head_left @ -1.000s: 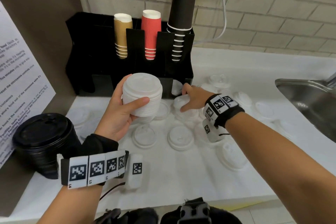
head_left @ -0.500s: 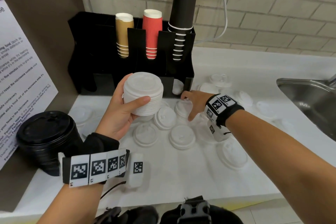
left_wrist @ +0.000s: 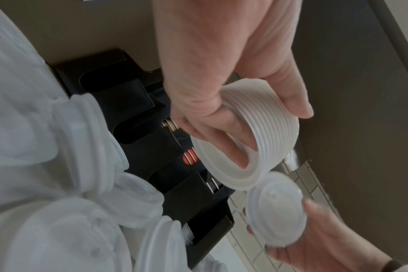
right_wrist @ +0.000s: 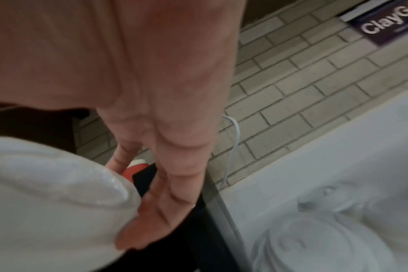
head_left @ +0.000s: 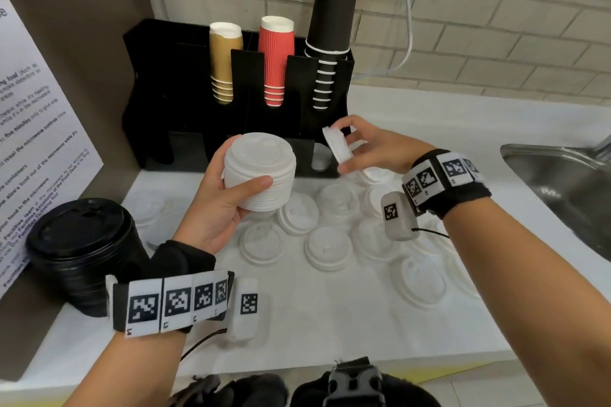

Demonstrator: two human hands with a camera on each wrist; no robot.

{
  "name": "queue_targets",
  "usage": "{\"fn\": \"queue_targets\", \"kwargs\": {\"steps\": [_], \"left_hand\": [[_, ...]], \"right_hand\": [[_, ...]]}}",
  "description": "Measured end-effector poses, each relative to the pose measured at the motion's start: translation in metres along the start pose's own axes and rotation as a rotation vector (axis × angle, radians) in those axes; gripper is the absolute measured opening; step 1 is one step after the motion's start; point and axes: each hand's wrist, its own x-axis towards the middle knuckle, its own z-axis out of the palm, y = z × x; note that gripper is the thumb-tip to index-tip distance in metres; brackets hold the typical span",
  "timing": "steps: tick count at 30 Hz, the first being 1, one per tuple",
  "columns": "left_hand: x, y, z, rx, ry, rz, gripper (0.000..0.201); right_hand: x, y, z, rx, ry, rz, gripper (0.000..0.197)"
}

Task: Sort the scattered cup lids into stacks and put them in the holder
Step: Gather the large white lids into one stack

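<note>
My left hand grips a stack of white lids above the counter, fingers curled round its ribbed side. Just right of the stack, my right hand pinches a single white lid, tilted on edge; the same lid shows close under the stack in the left wrist view, and fills the left of the right wrist view as a blurred lid. Several loose white lids lie scattered on the white counter. The black holder stands behind.
Tan cups, red cups and black cups stand in the holder. A stack of black lids sits at the left by a brown wall with a notice. A steel sink is at the right.
My right hand has lifted from the scattered lids with one lid and brought it up beside the stack. The left hand has held the stack nearly still.
</note>
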Motion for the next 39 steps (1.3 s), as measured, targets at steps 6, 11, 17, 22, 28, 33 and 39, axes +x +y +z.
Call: {"fn": "queue_targets", "kwargs": {"steps": [6, 11, 17, 22, 28, 33, 39], "left_hand": [[0.001, -0.005, 0.021, 0.019, -0.026, -0.044, 0.083], [0.002, -0.006, 0.032, 0.066, -0.054, -0.044, 0.087], [0.001, -0.007, 0.035, 0.157, -0.075, -0.030, 0.086], [0.003, -0.008, 0.035, 0.206, -0.115, -0.049, 0.087], [0.004, -0.009, 0.034, 0.204, -0.114, -0.059, 0.085], [0.008, -0.011, 0.032, 0.156, -0.104, -0.073, 0.090], [0.014, -0.010, 0.023, 0.121, -0.024, -0.040, 0.087]], "right_hand": [[-0.018, -0.015, 0.036, 0.253, 0.072, -0.182, 0.063], [-0.021, -0.016, 0.062, 0.212, 0.156, -0.247, 0.070], [-0.024, -0.020, 0.067, 0.094, 0.224, -0.239, 0.062], [-0.022, -0.023, 0.056, 0.016, 0.146, -0.232, 0.047], [-0.018, -0.027, 0.053, -0.076, 0.135, -0.263, 0.046], [-0.012, -0.029, 0.051, -0.068, 0.099, -0.250, 0.044], [0.004, -0.017, 0.036, -0.076, 0.048, -0.043, 0.043]]}}
